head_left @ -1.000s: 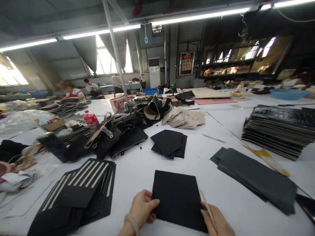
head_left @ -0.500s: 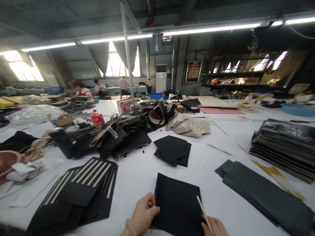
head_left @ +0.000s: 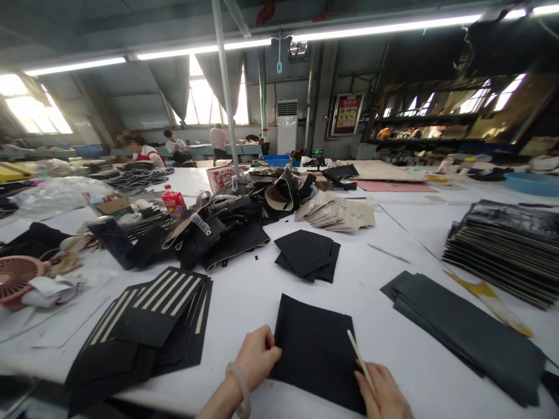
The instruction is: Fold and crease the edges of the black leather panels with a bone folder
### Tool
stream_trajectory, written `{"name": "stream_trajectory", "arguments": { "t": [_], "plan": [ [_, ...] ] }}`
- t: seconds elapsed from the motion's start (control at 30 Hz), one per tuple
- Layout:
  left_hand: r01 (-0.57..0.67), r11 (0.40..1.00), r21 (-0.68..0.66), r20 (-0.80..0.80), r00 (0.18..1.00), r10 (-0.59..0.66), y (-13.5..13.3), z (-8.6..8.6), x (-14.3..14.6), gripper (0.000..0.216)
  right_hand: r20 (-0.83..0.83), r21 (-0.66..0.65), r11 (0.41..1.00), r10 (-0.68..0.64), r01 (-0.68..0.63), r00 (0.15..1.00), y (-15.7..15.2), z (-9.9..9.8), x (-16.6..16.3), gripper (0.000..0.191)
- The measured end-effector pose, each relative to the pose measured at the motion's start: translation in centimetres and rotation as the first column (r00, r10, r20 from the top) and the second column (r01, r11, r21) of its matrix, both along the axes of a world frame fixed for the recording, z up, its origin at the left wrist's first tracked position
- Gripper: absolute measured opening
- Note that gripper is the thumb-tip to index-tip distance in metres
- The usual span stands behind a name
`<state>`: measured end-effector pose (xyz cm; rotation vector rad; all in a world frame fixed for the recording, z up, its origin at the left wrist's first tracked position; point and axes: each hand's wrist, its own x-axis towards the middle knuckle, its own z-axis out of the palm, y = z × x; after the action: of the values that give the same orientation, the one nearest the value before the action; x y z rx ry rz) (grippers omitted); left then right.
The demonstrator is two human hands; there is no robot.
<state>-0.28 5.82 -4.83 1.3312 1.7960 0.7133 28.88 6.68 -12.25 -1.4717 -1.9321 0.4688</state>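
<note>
— Where's the piece you're working on?

— The black panel (head_left: 315, 349) lies flat on the white table (head_left: 244, 302), right in front of me, between my two hands. My left hand (head_left: 257, 358) is curled at its left edge, fingertips pinching or pressing that edge down. I can't tell whether the thumb is under the material or just on top.

— And the right?

— My right hand (head_left: 382, 393) rests on the panel's lower right corner, closed around a thin pale stick (head_left: 358, 358) that slants up across the black surface toward the right edge.

— How would you do this well?

— As I judge it, the left hand has to keep the panel from sliding on the smooth table, so I'd press flat, not lift. The stick should run along the edge with even pressure and a low angle, so it doesn't dig in or skip.

— Anything close enough to get in the way?

— Not much. The striped black pieces (head_left: 148, 326) sit fanned out to my left, well apart from the panel. A small stack of black squares (head_left: 307, 254) lies farther up the table, and long dark grey sheets (head_left: 467, 331) are off to the right. Beyond them stands a tall stack of dark boards (head_left: 506, 244).
</note>
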Motion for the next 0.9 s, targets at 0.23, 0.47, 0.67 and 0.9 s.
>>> {"name": "stream_trajectory", "arguments": {
  "t": [0.23, 0.47, 0.67, 0.9],
  "plan": [
    [0.047, 0.998, -0.029, -0.159, 0.986, -0.051, 0.1, 0.5, 0.2, 0.016, 0.025, -0.052, 0.998, -0.029, 0.031, 0.999, -0.5, 0.4, -0.6, 0.033],
    [0.088, 0.995, -0.037, -0.276, 0.957, -0.095, 0.1, 0.4, 0.4, 0.018, 0.0, -0.085, 0.993, -0.081, 0.081, 0.997, -0.6, 0.7, -1.1, 0.036],
    [0.21, 0.977, -0.037, -0.375, 0.903, -0.208, -0.2, 1.1, 0.3, 0.022, -0.062, -0.113, 0.99, -0.092, 0.085, 0.994, -1.0, 3.2, -1.6, 0.033],
    [0.441, 0.86, 0.256, -0.767, 0.634, -0.097, -1.8, 1.0, -0.9, 0.04, -0.012, -0.023, 0.989, -0.143, 0.143, 0.99, -2.4, 5.4, -2.3, 0.026]
  ]
}}
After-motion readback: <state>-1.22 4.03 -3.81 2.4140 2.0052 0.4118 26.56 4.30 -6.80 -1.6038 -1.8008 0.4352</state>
